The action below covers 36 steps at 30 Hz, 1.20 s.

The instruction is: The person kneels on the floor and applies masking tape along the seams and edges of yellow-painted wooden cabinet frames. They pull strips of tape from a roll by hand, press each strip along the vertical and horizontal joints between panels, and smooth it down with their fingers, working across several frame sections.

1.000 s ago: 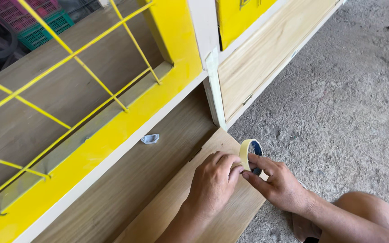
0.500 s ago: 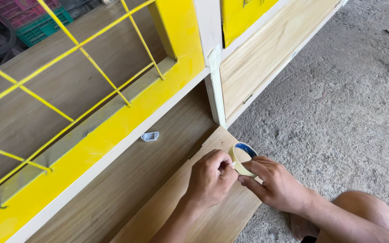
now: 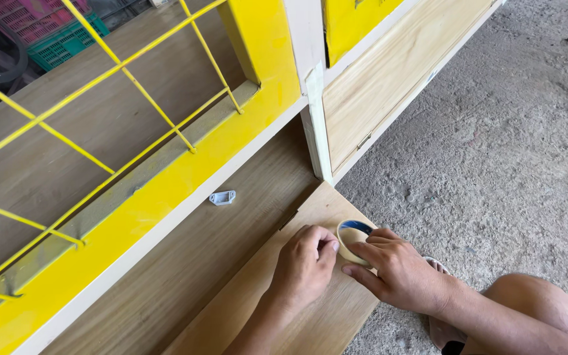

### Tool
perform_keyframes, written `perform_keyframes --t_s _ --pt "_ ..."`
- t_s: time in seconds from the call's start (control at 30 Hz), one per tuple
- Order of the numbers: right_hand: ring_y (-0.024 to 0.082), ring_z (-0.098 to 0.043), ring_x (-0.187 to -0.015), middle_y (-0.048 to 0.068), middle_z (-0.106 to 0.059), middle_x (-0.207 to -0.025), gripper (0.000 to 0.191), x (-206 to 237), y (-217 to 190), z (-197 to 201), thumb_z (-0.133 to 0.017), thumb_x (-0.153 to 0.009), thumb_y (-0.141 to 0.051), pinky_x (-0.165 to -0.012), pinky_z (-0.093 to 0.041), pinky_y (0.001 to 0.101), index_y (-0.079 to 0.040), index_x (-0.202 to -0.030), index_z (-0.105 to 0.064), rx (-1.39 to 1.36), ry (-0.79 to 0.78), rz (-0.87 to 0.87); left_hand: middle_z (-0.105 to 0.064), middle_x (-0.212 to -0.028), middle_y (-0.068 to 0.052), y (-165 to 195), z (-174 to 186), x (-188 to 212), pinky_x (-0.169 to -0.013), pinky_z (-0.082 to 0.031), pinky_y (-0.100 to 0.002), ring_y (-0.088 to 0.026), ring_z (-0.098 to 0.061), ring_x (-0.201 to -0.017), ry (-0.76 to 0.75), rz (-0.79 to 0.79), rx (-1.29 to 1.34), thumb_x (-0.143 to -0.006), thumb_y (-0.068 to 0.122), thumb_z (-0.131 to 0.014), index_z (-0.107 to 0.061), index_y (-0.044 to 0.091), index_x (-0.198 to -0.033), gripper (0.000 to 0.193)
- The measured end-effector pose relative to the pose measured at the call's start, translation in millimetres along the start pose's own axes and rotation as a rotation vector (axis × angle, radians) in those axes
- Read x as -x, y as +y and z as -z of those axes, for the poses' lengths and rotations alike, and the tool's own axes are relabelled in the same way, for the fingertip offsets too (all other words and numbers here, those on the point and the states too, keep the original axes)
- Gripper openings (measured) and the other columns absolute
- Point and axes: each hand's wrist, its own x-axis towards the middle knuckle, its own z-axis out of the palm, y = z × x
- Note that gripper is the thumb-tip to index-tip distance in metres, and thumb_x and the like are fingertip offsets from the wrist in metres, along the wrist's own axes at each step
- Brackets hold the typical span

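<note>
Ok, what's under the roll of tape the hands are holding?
The tape roll sits on a light wooden panel, gripped by the right hand with the left hand touching it. The panel beneath the hands is covered.

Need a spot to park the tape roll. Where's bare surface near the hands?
Free: concrete floor right of the wooden panel; the recessed board between the yellow frame and small white bracket. Crowded: panel's near end, where left hand and right hand hold the tape roll.

A small white bracket (image 3: 222,197) lies beside the yellow frame (image 3: 165,190).
</note>
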Motion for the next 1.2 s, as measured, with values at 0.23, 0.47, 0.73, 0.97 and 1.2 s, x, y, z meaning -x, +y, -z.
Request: perform_keyframes --t_s 0.23,0.47,0.73,0.97,1.2 --pt "0.022 -0.077 -0.082 0.011 -0.076 -0.074 0.027 -1.5 -3.5 1.9 -0.065 -0.097 -0.026 -0.097 -0.053 0.0431 0.000 -0.102 -0.072 -0.058 0.059 0.000 -0.069 -0.085 -0.008 -9.3 12.9 2.6 -0.063 -0.058 -0.033 -0.015 -0.064 -0.073 -0.072 0.222 0.284 -0.098 0.030 -0.065 -0.066 0.002 -0.109 0.030" --pt "0.023 -0.075 -0.075 0.011 -0.073 -0.068 0.029 -2.0 -4.8 0.2 -0.066 -0.094 -0.025 -0.091 -0.054 0.0419 0.001 -0.104 -0.072 -0.042 -0.033 -0.049 -0.080 -0.093 -0.007 -1.5 17.8 -0.6 -0.070 -0.060 -0.032 -0.015 -0.074 -0.076 -0.153 0.293 0.055 -0.093 0.029 -0.070 -0.076 0.007 -0.106 0.027" --pt "0.024 -0.073 -0.070 0.010 -0.073 -0.070 0.029 -1.9 -7.5 4.6 -0.064 -0.097 -0.026 -0.078 -0.056 0.0400 0.001 -0.103 -0.072 -0.089 0.073 -0.019 -0.073 -0.092 -0.012 4.0 13.7 0.8 -0.066 -0.056 -0.037 -0.022 -0.071 -0.077 -0.019 0.051 0.075 -0.097 0.015 -0.065 -0.065 0.003 -0.097 0.013" --pt "0.025 -0.066 -0.050 0.008 -0.065 -0.054 0.027 -5.4 -9.0 3.7 -0.067 -0.094 -0.028 -0.056 -0.055 0.0418 -0.007 -0.079 -0.067 0.050 0.104 -0.185 -0.072 -0.083 -0.008 6.2 9.4 -2.4 -0.060 -0.055 -0.033 -0.018 -0.067 -0.065 0.001 0.111 0.108 -0.098 0.018 -0.065 -0.065 0.004 -0.098 0.014" --pt "0.025 -0.066 -0.046 0.008 -0.060 -0.049 0.026 -7.4 -10.8 6.0 -0.065 -0.095 -0.028 -0.049 -0.055 0.0416 -0.008 -0.079 -0.064 0.048 0.094 -0.244 -0.070 -0.075 -0.006 8.9 13.1 -1.0 -0.056 -0.051 -0.029 -0.010 -0.060 -0.060 -0.009 0.132 0.176 -0.098 0.017 -0.065 -0.067 0.003 -0.101 0.015"
